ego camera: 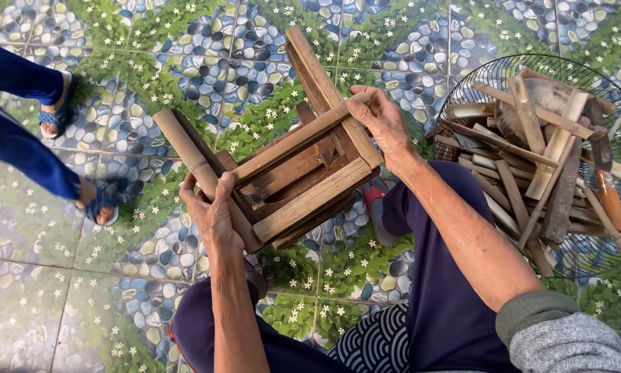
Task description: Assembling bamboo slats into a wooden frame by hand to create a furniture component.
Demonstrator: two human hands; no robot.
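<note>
Small brown frame of split bamboo slats and round bamboo legs (293,162) held tilted above the pebble-and-flower patterned floor tiles (186,62), in front of the knees. Left hand (212,211) closed around one round leg at the lower left corner, thumb over the top. Right hand (381,119) gripping the upper right end of a long slat, fingers curled over the edge. Black wire basket (462,90) just right of the right forearm, filled with loose cut bamboo sticks (531,152); orange-handled knife (611,197) lying among them. Another person's blue-trousered legs and blue sandals (55,117) at far left, well apart
</note>
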